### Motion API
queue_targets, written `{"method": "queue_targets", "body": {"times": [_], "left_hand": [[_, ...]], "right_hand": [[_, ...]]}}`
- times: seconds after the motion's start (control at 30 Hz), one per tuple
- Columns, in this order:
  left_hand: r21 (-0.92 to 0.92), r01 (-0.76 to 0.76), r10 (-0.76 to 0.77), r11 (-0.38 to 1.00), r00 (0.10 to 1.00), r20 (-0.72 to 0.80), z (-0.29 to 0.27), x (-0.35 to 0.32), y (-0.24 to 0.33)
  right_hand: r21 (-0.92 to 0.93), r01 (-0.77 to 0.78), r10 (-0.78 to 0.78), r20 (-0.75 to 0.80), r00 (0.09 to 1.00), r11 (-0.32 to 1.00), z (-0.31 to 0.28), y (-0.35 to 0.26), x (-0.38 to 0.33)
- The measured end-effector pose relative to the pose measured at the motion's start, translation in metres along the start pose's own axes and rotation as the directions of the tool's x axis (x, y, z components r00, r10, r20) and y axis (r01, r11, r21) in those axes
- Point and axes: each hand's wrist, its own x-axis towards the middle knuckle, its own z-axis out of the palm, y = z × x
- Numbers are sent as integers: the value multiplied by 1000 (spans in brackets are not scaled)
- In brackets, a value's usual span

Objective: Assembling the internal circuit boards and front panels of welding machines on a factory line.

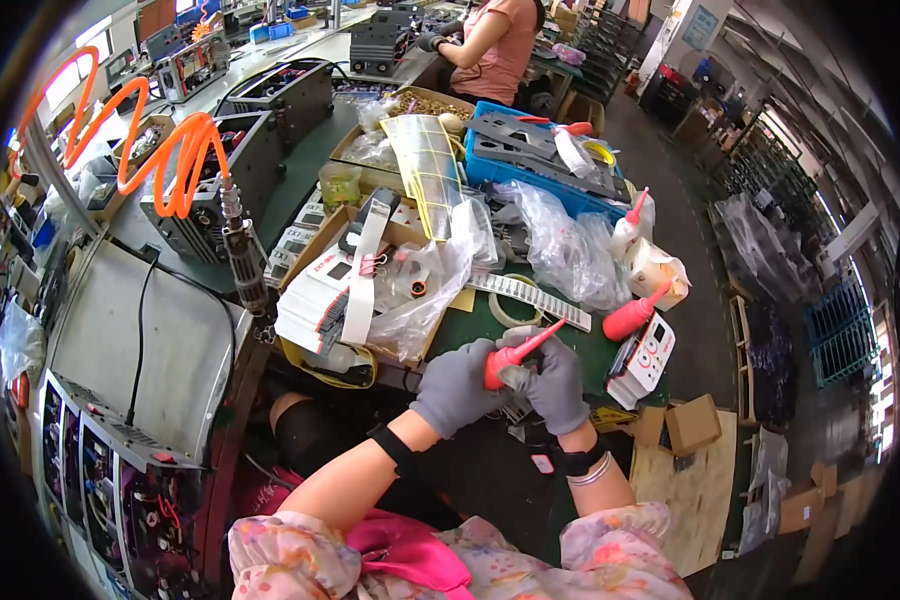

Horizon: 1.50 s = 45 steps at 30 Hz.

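Note:
Both my hands wear grey gloves and meet above the near edge of the green bench. Between them is a red cone-shaped nozzle cap (511, 357), its thin tip slanting up to the right. My left hand (454, 388) is closed against its wide end. The fingers of my right hand (554, 384) are closed around its side; whatever is below the cap is hidden by the gloves. Just past my right hand lies a red squeeze bottle with a pointed tip (630, 318), beside a stack of white printed panels (642, 362).
Behind my hands are a tape roll (515, 300), clear plastic bags (560, 255), a box of white labels (320, 300) and a blue crate (485, 155) of dark metal parts. A power screwdriver (245, 265) hangs on an orange coiled hose (195, 150) at left. A co-worker (495, 50) stands at the far bench.

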Motion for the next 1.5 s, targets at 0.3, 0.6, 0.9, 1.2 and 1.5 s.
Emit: {"method": "queue_targets", "body": {"times": [0.3, 0.6, 0.9, 1.2, 1.5], "left_hand": [[-443, 12, 77, 896, 980, 183, -9, 5, -4], [-36, -12, 11, 999, 999, -35, 5, 2, 1], [-329, -43, 14, 943, 996, -90, -3, 18, -7], [-330, 59, -83, 942, 995, -59, 22, 28, -19], [-432, 2, -29, 902, 998, -56, -24, -80, -10]], "right_hand": [[273, -94, 39, 200, 979, 957, -13, -11, 5], [197, -58, 68, -42, 997, 979, 5, -2, -4], [259, 64, -31, -131, 991, 964, 5, 23, 1], [-344, 9, -73, -173, 982, 939, 30, 63, 18], [-763, 174, -688, -428, 586, 623, 8, 130, -21]]}}
